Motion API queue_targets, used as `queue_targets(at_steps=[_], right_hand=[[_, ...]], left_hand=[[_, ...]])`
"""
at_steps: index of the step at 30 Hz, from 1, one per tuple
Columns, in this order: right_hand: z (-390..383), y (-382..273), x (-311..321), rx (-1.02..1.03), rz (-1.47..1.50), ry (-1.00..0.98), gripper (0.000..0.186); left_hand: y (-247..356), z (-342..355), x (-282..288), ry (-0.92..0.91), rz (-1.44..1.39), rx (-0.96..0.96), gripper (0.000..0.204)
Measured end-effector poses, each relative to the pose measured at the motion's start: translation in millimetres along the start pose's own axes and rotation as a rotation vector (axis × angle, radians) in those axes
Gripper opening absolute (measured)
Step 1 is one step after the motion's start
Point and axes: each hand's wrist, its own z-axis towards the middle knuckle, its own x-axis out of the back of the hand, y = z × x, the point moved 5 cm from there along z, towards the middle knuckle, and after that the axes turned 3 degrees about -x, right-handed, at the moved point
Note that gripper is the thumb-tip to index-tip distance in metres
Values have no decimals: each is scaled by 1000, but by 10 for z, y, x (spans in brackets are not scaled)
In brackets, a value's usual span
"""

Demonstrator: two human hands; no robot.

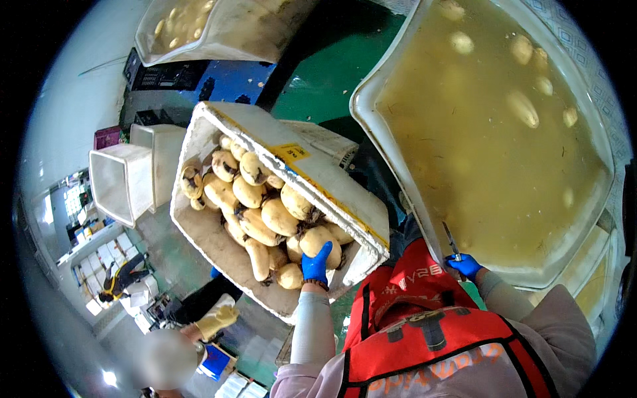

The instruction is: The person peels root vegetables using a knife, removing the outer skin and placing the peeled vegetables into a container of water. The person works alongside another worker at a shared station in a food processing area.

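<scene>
My left hand (316, 264), in a blue glove, grips a pale lotus root (321, 244) at the lower right inside a white foam box (199, 245). Many other lotus roots (249, 192), some with dark joints, fill that box. My right hand (464, 264), also blue-gloved, holds a narrow-bladed knife (452, 242), blade pointing up, at the lower left corner of a large white tub (371, 106). That tub is full of murky yellowish water with several pale roots (522, 108) in it.
Another watery tub (245, 33) is at the top left, above black crates (159, 73). White bins (119, 179) stand left on the green floor (312, 79). A person in a yellow glove (215, 322) is at the lower left; another person (125, 277) is farther back.
</scene>
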Motion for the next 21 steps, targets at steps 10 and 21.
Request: queue_targets(at_steps=[10,21], right_hand=[[291,-114,344,396,-355,408,35],[-1263,-2607,-584,801,-58,388,39]], left_hand=[[3,8,85,-32,-107,-117,61],[417,-804,1277,-250,-249,-246,54]])
